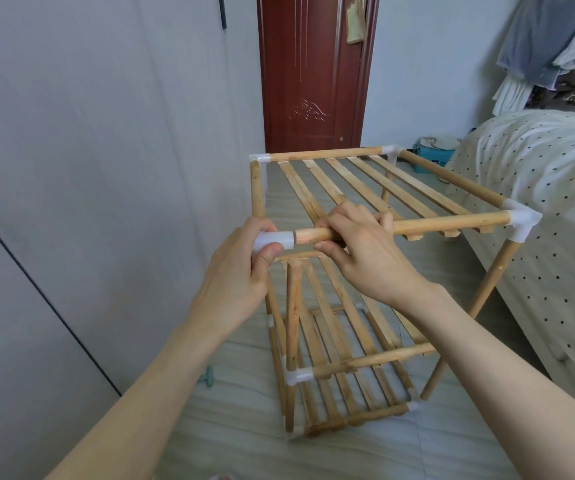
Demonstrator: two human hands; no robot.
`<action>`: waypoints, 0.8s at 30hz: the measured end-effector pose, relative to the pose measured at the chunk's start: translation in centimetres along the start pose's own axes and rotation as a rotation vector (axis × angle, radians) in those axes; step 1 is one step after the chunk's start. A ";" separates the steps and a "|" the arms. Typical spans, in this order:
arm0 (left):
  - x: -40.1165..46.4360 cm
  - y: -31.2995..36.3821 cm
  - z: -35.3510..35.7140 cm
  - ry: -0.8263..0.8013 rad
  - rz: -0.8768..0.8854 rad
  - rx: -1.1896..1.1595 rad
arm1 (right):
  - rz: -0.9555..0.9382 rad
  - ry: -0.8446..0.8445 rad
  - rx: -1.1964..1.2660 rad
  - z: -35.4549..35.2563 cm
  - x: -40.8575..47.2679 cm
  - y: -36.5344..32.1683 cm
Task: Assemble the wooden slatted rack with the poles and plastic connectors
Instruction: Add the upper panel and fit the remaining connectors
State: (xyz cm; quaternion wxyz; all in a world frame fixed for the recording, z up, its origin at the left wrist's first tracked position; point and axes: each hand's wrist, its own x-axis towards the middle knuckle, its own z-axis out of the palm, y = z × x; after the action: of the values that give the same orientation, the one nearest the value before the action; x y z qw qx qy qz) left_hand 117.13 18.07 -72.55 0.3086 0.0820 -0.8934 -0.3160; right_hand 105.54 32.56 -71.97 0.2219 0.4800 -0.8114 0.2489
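Connector [274, 240] is gripped by left hand [241, 268]; front pole [452, 224] steadied by right hand [362, 251], fingers wrapped, for seating over upright [293, 306].

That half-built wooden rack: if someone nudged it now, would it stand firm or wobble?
Probably wobble. The rack is thin poles joined by push-on plastic connectors, and the near-left upright pole stands free at its top. The open slats suggest it is light, so a push would likely slide or tip it.

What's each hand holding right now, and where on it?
Left hand grips the plastic connector on the near pole end. Right hand grips that pole just beside the connector.
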 end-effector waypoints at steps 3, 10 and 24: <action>0.0 -0.2 0.2 0.020 0.003 0.032 | 0.002 0.014 0.000 0.1 0.2 0.0; 0.6 0.1 0.6 0.079 -0.036 0.054 | 0.018 0.016 -0.013 0.6 0.4 -0.3; 1.7 -0.3 0.5 0.071 -0.011 -0.013 | 0.048 0.042 -0.043 1.0 0.2 -0.4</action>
State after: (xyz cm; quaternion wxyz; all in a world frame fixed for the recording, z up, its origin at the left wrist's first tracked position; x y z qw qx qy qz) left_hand 115.48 17.48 -72.19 0.3386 0.0961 -0.8795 -0.3204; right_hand 105.70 31.67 -72.53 0.2431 0.4501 -0.8230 0.2469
